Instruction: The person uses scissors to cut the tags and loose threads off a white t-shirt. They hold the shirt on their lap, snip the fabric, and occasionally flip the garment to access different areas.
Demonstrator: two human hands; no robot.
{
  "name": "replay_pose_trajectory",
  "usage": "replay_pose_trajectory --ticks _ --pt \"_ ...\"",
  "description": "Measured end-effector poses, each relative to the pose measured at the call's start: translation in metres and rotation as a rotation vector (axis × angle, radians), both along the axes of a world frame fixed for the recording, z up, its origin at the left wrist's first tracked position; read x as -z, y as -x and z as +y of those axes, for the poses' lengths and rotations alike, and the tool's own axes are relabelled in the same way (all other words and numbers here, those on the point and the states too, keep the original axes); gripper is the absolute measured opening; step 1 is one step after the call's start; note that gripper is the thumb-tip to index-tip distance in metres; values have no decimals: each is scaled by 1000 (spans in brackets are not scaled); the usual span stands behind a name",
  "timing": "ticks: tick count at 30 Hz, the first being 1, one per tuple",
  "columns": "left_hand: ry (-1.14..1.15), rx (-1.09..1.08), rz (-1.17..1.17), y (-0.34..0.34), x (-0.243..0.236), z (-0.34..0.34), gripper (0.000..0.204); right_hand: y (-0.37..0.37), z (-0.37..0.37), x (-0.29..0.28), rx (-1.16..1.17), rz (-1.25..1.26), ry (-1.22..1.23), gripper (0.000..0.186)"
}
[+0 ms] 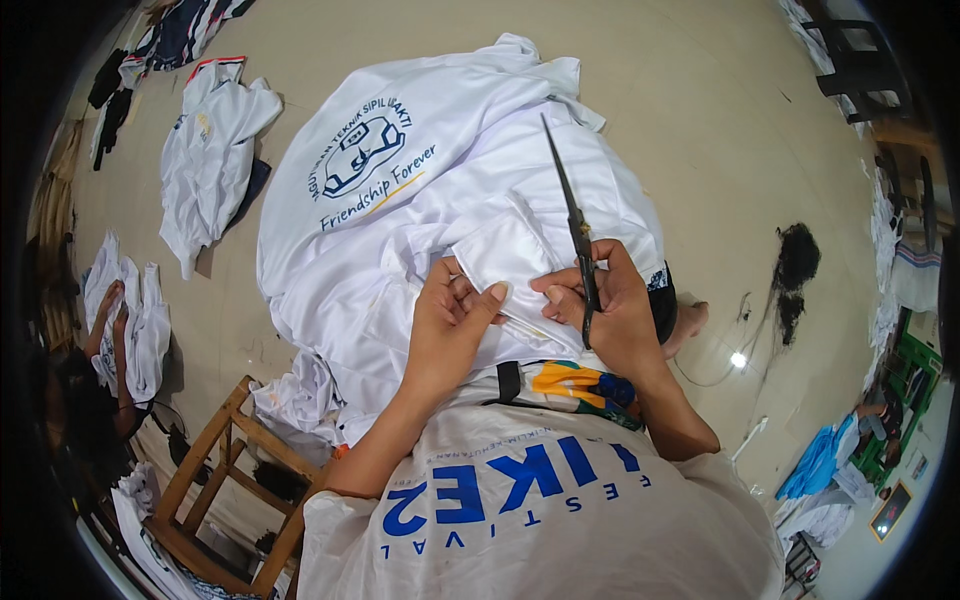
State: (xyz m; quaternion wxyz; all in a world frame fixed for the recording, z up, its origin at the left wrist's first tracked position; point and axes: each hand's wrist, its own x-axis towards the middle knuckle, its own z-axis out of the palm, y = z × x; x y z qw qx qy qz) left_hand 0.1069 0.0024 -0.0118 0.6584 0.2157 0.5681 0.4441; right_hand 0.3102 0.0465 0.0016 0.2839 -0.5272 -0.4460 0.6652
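A large white shirt [540, 150] with a dark printed emblem is spread over my lap. A folded edge of it [505, 245], perhaps a sleeve end, is raised between my hands. My left hand [442, 318] pinches this edge with thumb and fingers. Hooked on my right hand [622, 312] is a pair of black scissors [570, 195], the blades together and pointing up and away from me. The thumb and forefinger of that hand also pinch the white cloth, close to my left thumb. Whatever lies between the fingertips is too small to make out.
A wooden chair [218, 455] stands at my lower left. Beyond it, another person's hands [112, 310] handle a white garment. A white shirt [208, 160] lies on the floor at left; a dark tangle of thread [795, 260] lies at right. Blue cloth [815, 462] sits far right.
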Motion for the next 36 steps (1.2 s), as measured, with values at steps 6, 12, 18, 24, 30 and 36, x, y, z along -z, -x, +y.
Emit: replay_pose_trajectory --ticks 6,12,18,24,30,36 --pt "-206 -145 68 -2 12 -10 49 1 5 -8 -10 -22 35 41" --pt "-312 -121 211 -2 17 -14 43 1 8 -11 -17 -28 40 40" --pt "-555 -13 659 3 31 -16 28 1 9 -11 -1 -9 63 40" --pt "-311 -134 348 6 14 -12 14 1 10 -11 4 -6 75 41" --pt "-433 -59 548 11 24 -19 12 3 11 -12 -8 -16 72 41" --pt "-352 -14 434 21 27 -14 7 3 11 -11 -2 -30 81 41"
